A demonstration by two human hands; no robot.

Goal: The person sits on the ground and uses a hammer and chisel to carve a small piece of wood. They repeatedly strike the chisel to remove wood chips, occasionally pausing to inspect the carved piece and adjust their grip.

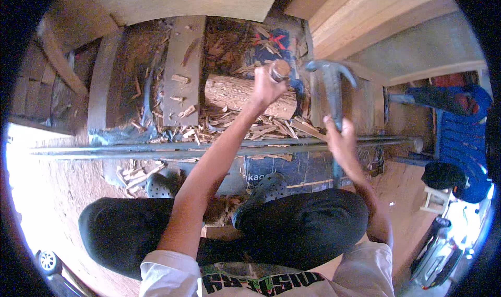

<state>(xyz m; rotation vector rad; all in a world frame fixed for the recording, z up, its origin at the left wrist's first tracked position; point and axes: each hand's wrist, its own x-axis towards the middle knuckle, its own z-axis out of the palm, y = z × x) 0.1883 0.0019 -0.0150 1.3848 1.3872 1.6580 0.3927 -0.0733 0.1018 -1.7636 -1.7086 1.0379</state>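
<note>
My left hand (264,89) grips an upright chisel-like tool with a round wooden end (279,68), over a rough piece of wood (229,93) in a recess between planks; its lower part is hidden. To the right, my right hand (342,138), slightly blurred, is closed on the handle of a metal claw hammer (329,71), whose head is raised just right of the tool's top, apart from it. Splintered wood chips (245,127) lie in front of the wood and on the plank (182,51) to its left.
A long metal rail (104,152) crosses between me and the recess. My clogs (266,187) are below it. Timber beams (360,15) rise at upper right. At right a person in blue (462,135) is bent over. Cars (433,255) stand at both lower corners.
</note>
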